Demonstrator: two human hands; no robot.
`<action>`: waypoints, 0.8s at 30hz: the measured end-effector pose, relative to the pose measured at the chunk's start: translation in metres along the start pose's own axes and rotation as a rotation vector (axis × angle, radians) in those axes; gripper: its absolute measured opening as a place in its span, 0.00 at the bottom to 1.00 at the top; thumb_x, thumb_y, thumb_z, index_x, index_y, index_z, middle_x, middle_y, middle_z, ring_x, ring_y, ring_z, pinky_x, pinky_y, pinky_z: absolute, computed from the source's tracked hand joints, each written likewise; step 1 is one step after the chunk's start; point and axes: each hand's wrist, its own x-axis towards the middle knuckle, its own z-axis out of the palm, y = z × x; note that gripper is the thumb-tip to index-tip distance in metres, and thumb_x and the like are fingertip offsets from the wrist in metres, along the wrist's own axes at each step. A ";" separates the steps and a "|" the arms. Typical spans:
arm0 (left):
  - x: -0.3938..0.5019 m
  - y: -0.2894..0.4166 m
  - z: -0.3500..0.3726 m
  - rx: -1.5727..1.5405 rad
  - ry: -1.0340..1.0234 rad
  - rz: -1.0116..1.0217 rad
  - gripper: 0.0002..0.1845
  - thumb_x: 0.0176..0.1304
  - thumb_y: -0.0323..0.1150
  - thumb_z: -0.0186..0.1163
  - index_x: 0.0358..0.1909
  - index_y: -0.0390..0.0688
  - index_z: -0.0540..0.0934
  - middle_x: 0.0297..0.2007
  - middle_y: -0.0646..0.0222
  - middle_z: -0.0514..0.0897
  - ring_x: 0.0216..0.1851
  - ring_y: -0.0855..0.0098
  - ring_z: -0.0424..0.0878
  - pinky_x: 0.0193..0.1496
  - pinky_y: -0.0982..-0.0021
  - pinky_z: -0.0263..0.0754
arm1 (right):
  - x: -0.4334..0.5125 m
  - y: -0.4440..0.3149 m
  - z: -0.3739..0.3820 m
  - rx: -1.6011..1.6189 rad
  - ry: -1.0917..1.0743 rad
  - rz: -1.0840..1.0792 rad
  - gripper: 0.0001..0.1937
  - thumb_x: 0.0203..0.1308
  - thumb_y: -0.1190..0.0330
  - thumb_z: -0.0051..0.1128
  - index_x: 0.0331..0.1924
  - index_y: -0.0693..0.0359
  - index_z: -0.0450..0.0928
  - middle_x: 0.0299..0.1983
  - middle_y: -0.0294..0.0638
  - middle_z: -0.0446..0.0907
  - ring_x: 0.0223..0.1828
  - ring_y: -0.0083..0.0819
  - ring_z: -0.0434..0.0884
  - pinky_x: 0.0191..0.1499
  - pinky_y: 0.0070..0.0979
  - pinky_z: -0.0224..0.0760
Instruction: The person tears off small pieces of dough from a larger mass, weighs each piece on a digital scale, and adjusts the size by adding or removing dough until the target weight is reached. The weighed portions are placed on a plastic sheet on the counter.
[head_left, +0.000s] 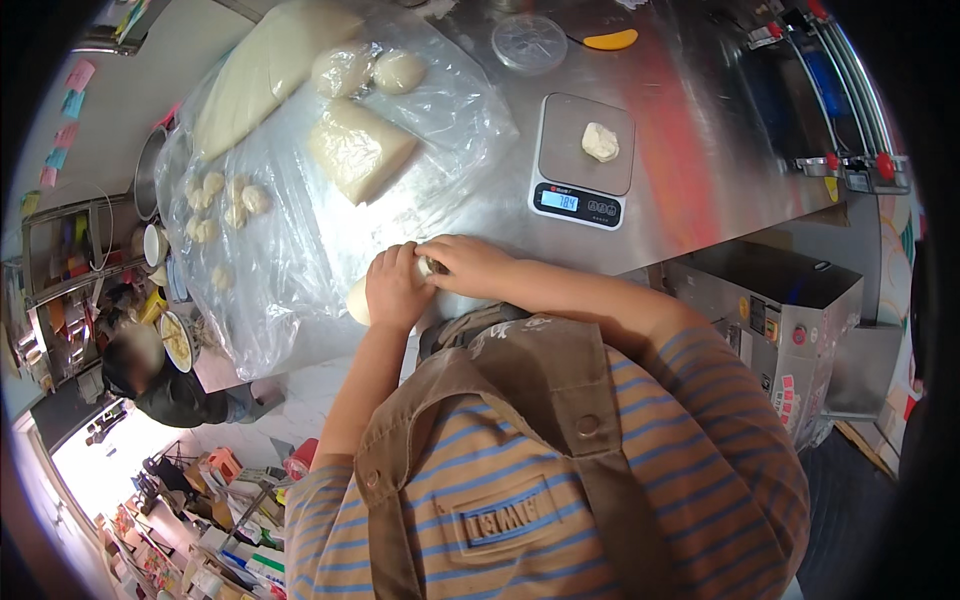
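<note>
At the near edge of the table, my left hand curls over a pale roll of dough, whose rounded end sticks out to the left. My right hand meets it at the other end, thumb and fingers pinching around it. A small dark patch shows between the right thumb and forefinger; what it is cannot be told. Beyond the hands, a block of dough rests under clear plastic sheeting. To the right, a digital kitchen scale with a lit display carries a small lump of dough.
A large dough slab, round dough balls and several small pieces lie under the plastic. Farther back are a round clear lid and a yellow-handled tool. A steel machine stands right; another person is at left.
</note>
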 end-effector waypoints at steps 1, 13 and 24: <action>0.000 -0.002 0.003 0.000 0.017 0.014 0.28 0.39 0.39 0.71 0.47 0.44 0.76 0.43 0.63 0.79 0.48 0.58 0.75 0.54 0.60 0.67 | 0.003 -0.004 -0.004 0.030 -0.056 0.062 0.23 0.57 0.59 0.58 0.56 0.58 0.73 0.53 0.46 0.76 0.53 0.43 0.75 0.57 0.37 0.68; -0.013 -0.009 -0.011 -0.342 0.278 -0.066 0.27 0.52 0.46 0.67 0.47 0.38 0.76 0.48 0.54 0.78 0.51 0.53 0.74 0.55 0.58 0.69 | -0.053 0.112 -0.177 -0.584 0.512 0.008 0.21 0.52 0.62 0.64 0.50 0.59 0.77 0.55 0.47 0.75 0.57 0.47 0.71 0.60 0.40 0.61; -0.087 -0.158 -0.085 0.214 0.443 -0.355 0.24 0.42 0.25 0.63 0.47 0.47 0.80 0.45 0.59 0.79 0.54 0.56 0.72 0.60 0.59 0.64 | 0.018 0.020 -0.123 0.619 0.688 0.321 0.02 0.61 0.72 0.54 0.37 0.58 0.75 0.32 0.36 0.77 0.32 0.23 0.76 0.34 0.21 0.71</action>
